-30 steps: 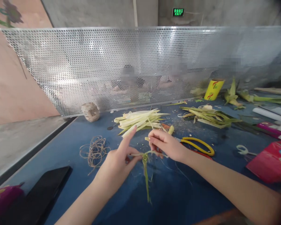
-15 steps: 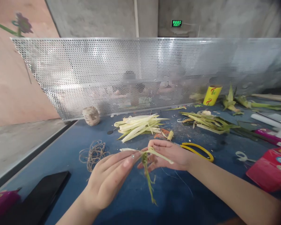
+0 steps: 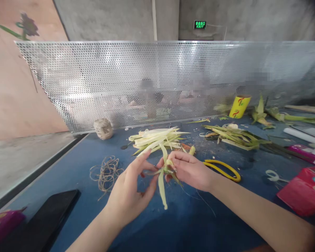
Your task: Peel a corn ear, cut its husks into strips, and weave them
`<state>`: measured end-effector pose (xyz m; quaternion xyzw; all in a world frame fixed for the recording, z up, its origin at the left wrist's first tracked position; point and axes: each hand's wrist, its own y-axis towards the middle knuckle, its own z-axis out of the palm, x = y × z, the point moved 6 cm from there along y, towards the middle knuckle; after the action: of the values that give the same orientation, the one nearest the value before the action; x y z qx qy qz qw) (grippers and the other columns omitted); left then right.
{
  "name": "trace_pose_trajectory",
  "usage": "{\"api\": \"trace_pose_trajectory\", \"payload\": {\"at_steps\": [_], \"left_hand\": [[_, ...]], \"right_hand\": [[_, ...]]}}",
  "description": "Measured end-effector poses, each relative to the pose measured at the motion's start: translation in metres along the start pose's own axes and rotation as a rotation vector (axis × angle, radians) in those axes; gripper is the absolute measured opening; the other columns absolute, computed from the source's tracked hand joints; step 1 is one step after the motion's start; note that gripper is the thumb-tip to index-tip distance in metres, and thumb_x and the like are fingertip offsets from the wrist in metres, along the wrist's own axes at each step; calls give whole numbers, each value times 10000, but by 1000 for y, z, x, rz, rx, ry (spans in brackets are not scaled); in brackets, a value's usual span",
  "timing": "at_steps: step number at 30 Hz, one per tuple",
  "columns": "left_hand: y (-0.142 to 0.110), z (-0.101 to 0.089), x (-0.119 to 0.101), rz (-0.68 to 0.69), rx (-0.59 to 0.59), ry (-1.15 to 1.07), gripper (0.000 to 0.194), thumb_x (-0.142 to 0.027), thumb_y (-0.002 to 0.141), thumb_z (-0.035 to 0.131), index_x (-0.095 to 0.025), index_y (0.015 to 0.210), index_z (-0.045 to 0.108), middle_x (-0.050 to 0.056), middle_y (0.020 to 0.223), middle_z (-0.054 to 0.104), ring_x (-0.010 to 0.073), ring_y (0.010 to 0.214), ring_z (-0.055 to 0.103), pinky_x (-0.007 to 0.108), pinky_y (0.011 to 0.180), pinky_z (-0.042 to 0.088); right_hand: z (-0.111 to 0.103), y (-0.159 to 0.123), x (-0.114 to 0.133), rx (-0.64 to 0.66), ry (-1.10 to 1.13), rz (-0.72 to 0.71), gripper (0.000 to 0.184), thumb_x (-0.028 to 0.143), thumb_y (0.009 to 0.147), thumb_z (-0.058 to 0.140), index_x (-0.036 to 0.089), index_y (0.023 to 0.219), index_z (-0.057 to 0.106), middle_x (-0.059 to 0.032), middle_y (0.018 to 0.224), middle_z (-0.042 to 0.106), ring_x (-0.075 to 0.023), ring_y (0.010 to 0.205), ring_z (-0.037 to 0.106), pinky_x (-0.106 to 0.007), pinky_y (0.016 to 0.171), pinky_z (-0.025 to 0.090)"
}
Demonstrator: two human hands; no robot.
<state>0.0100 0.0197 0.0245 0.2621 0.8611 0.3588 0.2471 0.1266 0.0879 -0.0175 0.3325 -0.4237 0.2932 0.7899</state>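
Pale green corn husk strips, tied or twisted into a small knotted bundle (image 3: 161,187), hang between my hands in the head view. One strip points up toward the pile and another dangles down. My right hand (image 3: 191,170) is closed round the bundle's knotted middle, its fingertips partly covering it. From the other side, my left hand (image 3: 132,187) pinches a thin part of the bundle between thumb and a finger, with its index finger lifted. Just beyond lies a pile of pale husk strips (image 3: 157,138). Yellow-handled scissors (image 3: 235,175) rest beside my right hand, their blades hidden.
Left lie a twine tangle (image 3: 107,173) and a black phone-like slab (image 3: 46,218). A pale lump (image 3: 103,128) stands near the perforated metal screen (image 3: 99,80). Right are greener husks (image 3: 233,136), a yellow roll (image 3: 239,106) and a red box (image 3: 304,192). People sit behind the screen.
The bundle has been turned: its stringy green end hung down before, and now a broad pale strip does. My right fingers have closed in on the knot; my left index finger has lifted.
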Motion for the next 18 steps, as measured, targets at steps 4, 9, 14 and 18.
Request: {"api": "trace_pose_trajectory", "payload": {"at_steps": [4,9,14,18], "left_hand": [[-5,13,11,-276,121,-144,703,-221,738,628,-233,1318,231,-1,867,620,100,649,554,267,665,508],[-9,26,27,-526,140,-487,784,-241,686,690,-242,1318,227,-35,746,610,112,637,550,284,673,484],[-11,35,31,-752,92,-876,991,-181,603,751,-214,1381,137,-8,755,657,119,626,582,259,626,467],[-12,40,24,-848,86,-1083,1073,-159,618,743,-192,1413,24,-11,695,676,131,649,628,272,698,477]], "right_hand": [[-2,-1,-3,-19,-186,12,222,334,827,565,172,693,492,-33,865,570,-99,726,491,-249,658,420],[1,-4,-4,37,-401,38,231,359,852,518,177,713,490,-23,851,550,-113,769,498,-282,750,415],[6,-6,5,76,-554,-31,206,316,882,469,175,734,494,-39,994,541,-127,911,499,-292,839,385],[10,-7,8,98,-639,-36,216,303,891,446,177,720,484,-36,1025,529,-112,851,499,-282,804,400]]}}
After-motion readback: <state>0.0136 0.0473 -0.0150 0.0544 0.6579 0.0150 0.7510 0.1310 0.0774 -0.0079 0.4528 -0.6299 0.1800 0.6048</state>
